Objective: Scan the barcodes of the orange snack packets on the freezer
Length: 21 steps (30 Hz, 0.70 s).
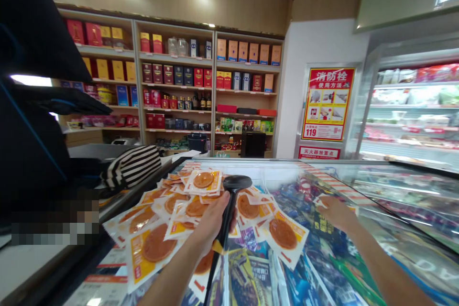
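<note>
The left hand has its fingers clamped round the handle of a black scanner, seemingly to leave its head free over the packets. These lie heaped on the glass freezer lid, probably because it offers flat support. The right hand hangs well apart; blur hides whether its fingers grip anything.
</note>
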Tool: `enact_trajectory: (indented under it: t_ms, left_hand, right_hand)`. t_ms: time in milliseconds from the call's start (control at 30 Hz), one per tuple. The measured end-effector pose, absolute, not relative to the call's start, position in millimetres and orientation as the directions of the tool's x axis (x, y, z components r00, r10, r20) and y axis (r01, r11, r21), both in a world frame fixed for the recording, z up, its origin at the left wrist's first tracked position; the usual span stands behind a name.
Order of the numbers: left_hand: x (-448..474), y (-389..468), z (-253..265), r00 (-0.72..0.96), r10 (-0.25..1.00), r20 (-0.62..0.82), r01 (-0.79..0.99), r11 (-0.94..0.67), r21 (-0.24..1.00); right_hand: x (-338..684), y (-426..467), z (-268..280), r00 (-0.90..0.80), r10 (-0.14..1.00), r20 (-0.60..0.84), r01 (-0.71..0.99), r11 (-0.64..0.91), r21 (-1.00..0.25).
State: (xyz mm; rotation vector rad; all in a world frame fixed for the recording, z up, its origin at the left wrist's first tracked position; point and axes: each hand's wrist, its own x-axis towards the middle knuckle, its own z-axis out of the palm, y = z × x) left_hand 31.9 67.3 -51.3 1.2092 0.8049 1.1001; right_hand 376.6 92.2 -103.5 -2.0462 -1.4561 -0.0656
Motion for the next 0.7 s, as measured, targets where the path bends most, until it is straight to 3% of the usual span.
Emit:
enact_trajectory:
  t_ms: [100,200,367,433,567,633,700]
  left_hand:
    - [32.6,72.0,-55.1,0.335,0.938,0.088,-0.248,-0.003,0.969]
    - [32.3,75.3,-59.2,0.350,0.932,0.098,-0.271,0.000,0.963]
    - [30.4,76.8,-62.0,0.333,0.938,0.096,-0.302,0.010,0.953]
    - [29.4,75.9,-61.6,0.331,0.938,0.099,-0.308,0.008,0.951]
    - [28.4,72.1,-60.8,0.311,0.944,0.109,-0.322,-0.003,0.947]
    - [28.7,70.2,-61.0,0.284,0.953,0.108,-0.326,-0.010,0.945]
    - [28.9,68.8,-61.4,0.267,0.957,0.108,-0.331,-0.014,0.944]
  right_hand:
    - [325.3,80.5,-86.1,0.159,0.946,0.283,0.918,-0.036,-0.396]
    - [278.6,64.6,-82.9,-0.018,0.978,0.209,0.940,0.088,-0.328]
    - [250.0,52.2,-92.8,-0.100,0.985,0.139,0.965,0.130,-0.227]
    - [251.4,51.8,-90.6,-0.108,0.990,0.094,0.954,0.130,-0.271]
    - [263.4,52.5,-74.7,-0.159,0.986,-0.049,0.828,0.107,-0.550]
    - [276.3,55.6,-67.7,-0.121,0.992,-0.017,0.800,0.088,-0.593]
    - [293.9,62.2,-65.0,0.007,0.993,0.114,0.824,0.059,-0.564]
